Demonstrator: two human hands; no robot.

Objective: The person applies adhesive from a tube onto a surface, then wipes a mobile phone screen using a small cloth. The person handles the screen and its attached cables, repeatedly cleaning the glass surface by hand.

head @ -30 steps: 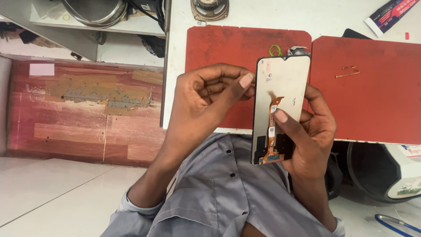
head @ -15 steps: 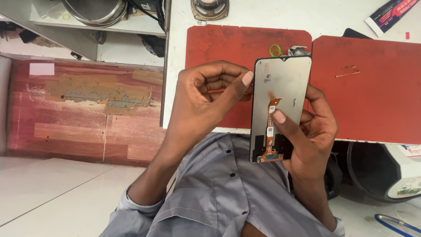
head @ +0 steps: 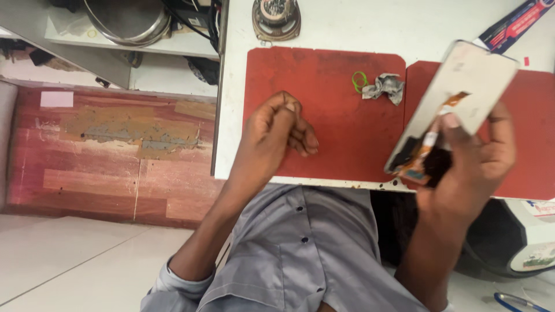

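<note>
Right hand grip holds phone screen panel tilted; left hand loosely curled, empty, above red mat.

White table beside reddish wood panelling, pale floor.

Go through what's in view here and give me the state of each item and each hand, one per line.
phone screen panel: held tilted above the mat, back side up, orange flex cable showing
right hand: gripping the panel's lower end
left hand: loosely curled, empty, over the red mat
green rubber band: lying flat on the mat
crumpled scrap: beside the band
round speaker: face up
</note>
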